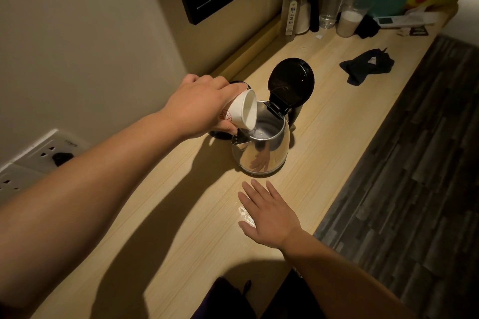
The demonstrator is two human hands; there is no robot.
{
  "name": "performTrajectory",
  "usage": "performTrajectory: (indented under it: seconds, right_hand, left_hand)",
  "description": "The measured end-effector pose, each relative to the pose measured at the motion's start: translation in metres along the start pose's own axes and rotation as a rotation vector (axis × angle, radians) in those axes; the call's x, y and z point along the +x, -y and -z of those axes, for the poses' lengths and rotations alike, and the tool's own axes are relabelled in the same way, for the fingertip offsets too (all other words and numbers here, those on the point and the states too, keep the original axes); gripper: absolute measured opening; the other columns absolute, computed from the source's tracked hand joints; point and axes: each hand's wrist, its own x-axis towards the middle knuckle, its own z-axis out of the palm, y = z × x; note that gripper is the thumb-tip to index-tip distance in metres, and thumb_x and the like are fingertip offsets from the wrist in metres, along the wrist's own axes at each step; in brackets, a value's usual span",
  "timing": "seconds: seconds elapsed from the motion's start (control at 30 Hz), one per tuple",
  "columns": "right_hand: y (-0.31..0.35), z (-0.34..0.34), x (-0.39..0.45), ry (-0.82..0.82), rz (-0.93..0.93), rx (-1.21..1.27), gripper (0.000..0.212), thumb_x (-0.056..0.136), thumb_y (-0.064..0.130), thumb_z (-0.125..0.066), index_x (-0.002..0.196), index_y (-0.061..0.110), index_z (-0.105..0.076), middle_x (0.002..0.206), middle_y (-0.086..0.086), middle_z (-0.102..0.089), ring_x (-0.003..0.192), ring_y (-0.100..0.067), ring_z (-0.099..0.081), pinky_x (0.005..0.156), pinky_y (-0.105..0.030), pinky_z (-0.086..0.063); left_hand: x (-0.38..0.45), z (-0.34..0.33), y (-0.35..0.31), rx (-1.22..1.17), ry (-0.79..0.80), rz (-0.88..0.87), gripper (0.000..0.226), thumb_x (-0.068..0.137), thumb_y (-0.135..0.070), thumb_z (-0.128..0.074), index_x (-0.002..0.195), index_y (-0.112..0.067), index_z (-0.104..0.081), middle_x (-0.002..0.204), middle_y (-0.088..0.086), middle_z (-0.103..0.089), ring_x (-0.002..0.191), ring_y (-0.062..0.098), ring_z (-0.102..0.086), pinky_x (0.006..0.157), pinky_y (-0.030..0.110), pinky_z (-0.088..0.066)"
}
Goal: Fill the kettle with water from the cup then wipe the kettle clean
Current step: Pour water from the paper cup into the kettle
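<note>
Wooden desk (181, 215) by a wall: the left hand (199, 103) grips a tipped paper cup (242, 110) over the open steel kettle (261, 147), pouring water, while the right hand (267, 212) rests flat, fingers spread, empty; a dark cloth (366, 66) waits nearby.

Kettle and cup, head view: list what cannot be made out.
- Water level in the kettle: the tilted cup covers part of the opening.
- Kettle handle: behind the raised lid.
- Cup's red mark: mostly under the left hand.
- Bottle label: too small.
</note>
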Motion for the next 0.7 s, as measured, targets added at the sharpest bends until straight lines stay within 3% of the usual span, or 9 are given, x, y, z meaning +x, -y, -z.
performTrajectory:
  seconds: [0.43, 0.7]
  right_hand:
    - [-0.0019, -0.0007, 0.0004, 0.019, -0.004, 0.000, 0.073, 0.097, 0.064, -0.020, 0.153, 0.019, -0.032, 0.163, -0.008, -0.023, 0.151, -0.029, -0.013, 0.122, -0.052, -0.004]
    - [-0.0019, -0.0019, -0.0006, -0.007, 0.001, -0.008, 0.070, 0.097, 0.063, -0.025, 0.150, 0.019, -0.038, 0.160, -0.008, -0.030, 0.149, -0.029, -0.020, 0.120, -0.051, -0.009]
  left_hand:
    - [0.0023, 0.0022, -0.0013, 0.021, 0.015, -0.010, 0.093, 0.071, -0.067, -0.066, 0.148, -0.034, -0.027, 0.133, 0.000, -0.052, 0.121, 0.026, -0.046, 0.098, 0.042, -0.030]
    - [0.0040, 0.0042, -0.0025, 0.040, 0.029, -0.026, 0.094, 0.071, -0.069, -0.063, 0.149, -0.034, -0.025, 0.134, 0.001, -0.050, 0.121, 0.026, -0.044, 0.097, 0.042, -0.030]
